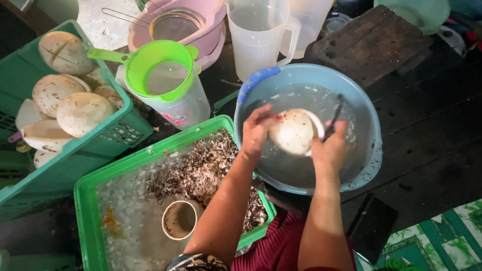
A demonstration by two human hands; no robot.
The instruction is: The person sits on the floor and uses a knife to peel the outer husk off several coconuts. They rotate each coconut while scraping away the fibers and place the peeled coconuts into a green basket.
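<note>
No packages, labels, signs or screens were visible anywhere in head view.

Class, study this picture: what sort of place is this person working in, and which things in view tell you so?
Probably an informal food-preparation spot, set low on a dark floor. Clues: a green crate of peeled coconuts, a second crate of shavings, and the blue basin where the left hand and right hand hold a coconut half.

The pale coconut half (pixel 293 131) in both hands looks smooth and matt. Beneath the grip, the blue plastic basin (pixel 366 115) shines wet; the wooden board (pixel 371 42) beyond is rough.
</note>
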